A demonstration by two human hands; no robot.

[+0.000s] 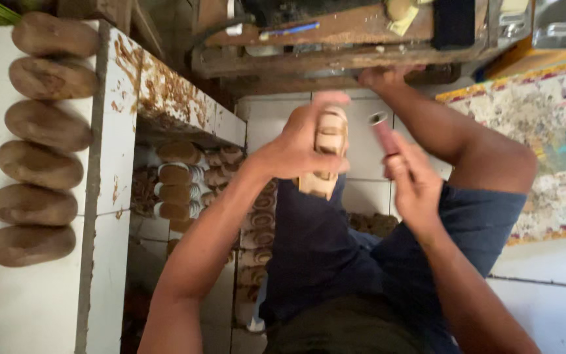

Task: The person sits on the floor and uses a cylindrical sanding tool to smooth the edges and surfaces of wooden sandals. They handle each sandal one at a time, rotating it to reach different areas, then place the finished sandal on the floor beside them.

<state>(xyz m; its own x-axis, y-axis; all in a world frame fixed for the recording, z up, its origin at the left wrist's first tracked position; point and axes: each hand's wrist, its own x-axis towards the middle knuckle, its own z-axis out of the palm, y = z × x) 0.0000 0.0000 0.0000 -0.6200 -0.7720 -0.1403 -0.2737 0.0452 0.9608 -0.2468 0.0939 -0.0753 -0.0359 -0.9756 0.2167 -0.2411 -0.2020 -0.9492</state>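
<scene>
My left hand [299,144] grips a pale tan shoe sole piece [327,154], holding it upright in front of my chest above my dark blue shorts. My right hand [414,180] sits just to its right, closed around a pinkish handle of a small tool [381,131] with a metal tip pointing up near the sole. The two hands are a few centimetres apart. My bare knee [492,154] rises to the right, and my foot reaches under a worn wooden bench [335,46].
A white shelf [109,131] stained with brown glue stands at left, with a row of brown shoe soles [40,164] on top and more stacked soles [178,174] inside. A colourful printed sheet [545,131] lies on the white tiled floor at right.
</scene>
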